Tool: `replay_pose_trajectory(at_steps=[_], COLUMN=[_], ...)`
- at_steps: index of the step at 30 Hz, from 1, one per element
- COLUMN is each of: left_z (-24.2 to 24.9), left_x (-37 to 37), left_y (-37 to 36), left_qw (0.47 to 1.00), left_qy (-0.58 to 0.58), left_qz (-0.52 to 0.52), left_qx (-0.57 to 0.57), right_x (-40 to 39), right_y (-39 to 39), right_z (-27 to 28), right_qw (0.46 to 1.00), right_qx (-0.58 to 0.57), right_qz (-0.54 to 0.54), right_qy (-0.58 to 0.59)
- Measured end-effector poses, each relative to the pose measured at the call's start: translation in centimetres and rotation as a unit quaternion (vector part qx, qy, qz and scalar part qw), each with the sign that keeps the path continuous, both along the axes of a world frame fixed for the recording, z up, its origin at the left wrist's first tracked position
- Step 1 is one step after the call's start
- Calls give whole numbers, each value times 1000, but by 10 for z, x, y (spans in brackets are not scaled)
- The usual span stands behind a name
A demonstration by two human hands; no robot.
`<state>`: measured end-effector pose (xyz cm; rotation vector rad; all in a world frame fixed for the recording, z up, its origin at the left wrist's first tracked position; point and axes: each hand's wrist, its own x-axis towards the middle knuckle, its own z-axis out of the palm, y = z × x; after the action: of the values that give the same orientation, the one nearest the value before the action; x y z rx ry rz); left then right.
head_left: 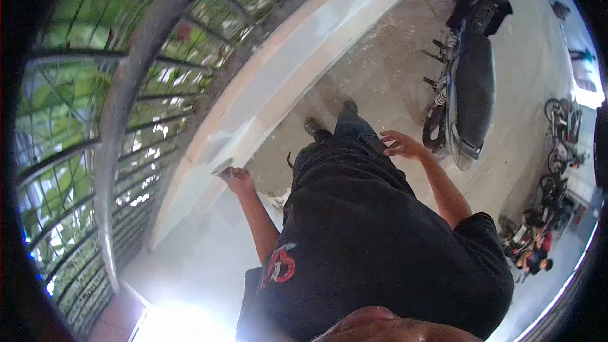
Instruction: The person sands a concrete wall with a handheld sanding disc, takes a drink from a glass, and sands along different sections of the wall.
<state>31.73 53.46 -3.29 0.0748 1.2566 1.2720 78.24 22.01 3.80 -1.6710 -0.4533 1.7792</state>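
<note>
Left hand [237,180] is closed around a flat trowel [222,166], blade pressed to the pale plastered wall [278,82] at about ten o'clock from the body. Right hand [402,145] hangs free at two o'clock, fingers spread, holding nothing. A parked motorcycle [472,69] stands just beyond that hand on the concrete floor [380,63]. Metal grille [95,152] at nine o'clock.
</note>
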Motion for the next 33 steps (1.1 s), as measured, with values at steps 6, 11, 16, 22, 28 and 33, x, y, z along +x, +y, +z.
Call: replay_pose_trajectory(at_steps=[6,11,16,22,28,33], left_z=[15,36,62,75,84,82], left_x=[124,216,294,358,383,402], left_y=[4,15,15,-23,-53,-63], left_qw=[954,892,820,768,755,763], left_qy=[-107,-70,-46,-25,22,55], left_qz=[-274,-447,-567,-631,-635,-597], left_qx=[-58,-9,62,111,160,240], right_x=[-45,-33,-44,-46,-33,-27], right_y=[6,-5,-22,-3,75,111], right_z=[-41,-59,-53,-93,19,32], right_qw=[897,901,900,874,923,899], right_qx=[77,83,-5,-11,211,208], right_qz=[40,95,79,135,11,-357], right_qy=[-433,-416,-429,-467,-323,-144])
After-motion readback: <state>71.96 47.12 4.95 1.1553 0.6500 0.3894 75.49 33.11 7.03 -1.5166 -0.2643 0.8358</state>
